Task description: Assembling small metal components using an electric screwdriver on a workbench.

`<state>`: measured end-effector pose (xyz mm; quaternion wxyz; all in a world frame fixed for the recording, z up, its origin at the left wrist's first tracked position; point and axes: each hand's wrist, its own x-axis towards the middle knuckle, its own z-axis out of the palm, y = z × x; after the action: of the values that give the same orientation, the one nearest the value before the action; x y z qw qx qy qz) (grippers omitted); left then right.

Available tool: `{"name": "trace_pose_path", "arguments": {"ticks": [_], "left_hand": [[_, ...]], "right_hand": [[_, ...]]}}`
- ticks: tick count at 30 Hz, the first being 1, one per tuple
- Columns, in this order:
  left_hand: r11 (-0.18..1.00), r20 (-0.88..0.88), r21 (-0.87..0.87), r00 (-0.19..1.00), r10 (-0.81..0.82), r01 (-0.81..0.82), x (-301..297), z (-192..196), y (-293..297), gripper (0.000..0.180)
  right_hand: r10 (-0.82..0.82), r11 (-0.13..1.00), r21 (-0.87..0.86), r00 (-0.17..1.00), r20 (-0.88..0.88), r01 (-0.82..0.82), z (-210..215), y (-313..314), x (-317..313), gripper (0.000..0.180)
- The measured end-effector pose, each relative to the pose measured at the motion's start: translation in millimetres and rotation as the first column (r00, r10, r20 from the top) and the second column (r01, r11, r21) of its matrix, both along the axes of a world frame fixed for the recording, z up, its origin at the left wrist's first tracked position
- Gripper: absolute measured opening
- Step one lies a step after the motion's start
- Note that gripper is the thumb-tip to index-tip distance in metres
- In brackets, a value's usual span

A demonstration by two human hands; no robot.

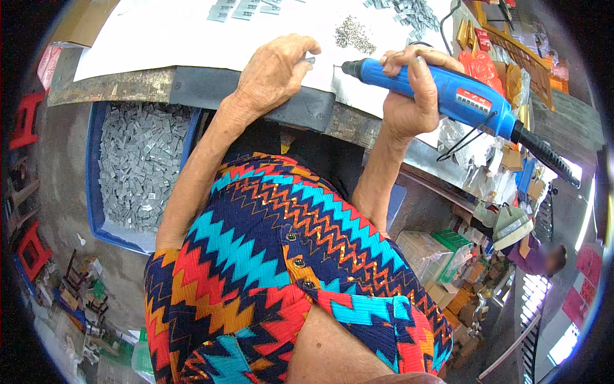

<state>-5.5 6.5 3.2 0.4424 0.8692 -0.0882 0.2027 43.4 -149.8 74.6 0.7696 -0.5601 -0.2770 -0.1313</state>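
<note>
My right hand (409, 96) is wrapped round a blue electric screwdriver (441, 89). The tool lies nearly level, its dark tip pointing left toward my other hand and its black cable running off to the right. Above the table's near edge, my left hand (274, 73) is closed, thumb and fingers pinching a small grey metal piece (309, 60). Most of that piece is hidden by the fingers. The screwdriver tip and the piece are apart. Just beyond them, a heap of tiny brass-coloured screws (355, 35) lies on the white table top (166, 38).
Flat grey pieces (246, 9) lie at the table's far side, with a larger grey pile (412, 16) to their right. Left of my legs, a blue bin (94, 173) holds many small grey parts. A dark pad (211, 86) covers the near edge. Another person (537, 256) is far right.
</note>
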Motion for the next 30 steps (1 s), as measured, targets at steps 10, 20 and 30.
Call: {"name": "trace_pose_path", "arguments": {"ticks": [10,20,30], "left_hand": [[0.977,-0.252,-0.105,0.955,0.157,-0.188,-89.0,41.9,58.0,0.016],[0.887,-0.338,0.267,0.826,0.452,-0.377,-176.0,16.5,101.7,0.013],[0.970,-0.047,-0.189,0.988,0.146,-0.152,-53.2,32.9,-2.1,0.021]], "right_hand": [[0.075,0.994,0.084,0.997,-0.013,-0.073,2.2,-8.7,0.5,0.019],[0.191,0.951,0.266,0.977,-0.097,-0.159,10.0,-8.6,-0.8,0.019],[0.308,0.893,0.368,0.948,-0.081,-0.259,27.7,-10.3,-18.3,0.021]]}}
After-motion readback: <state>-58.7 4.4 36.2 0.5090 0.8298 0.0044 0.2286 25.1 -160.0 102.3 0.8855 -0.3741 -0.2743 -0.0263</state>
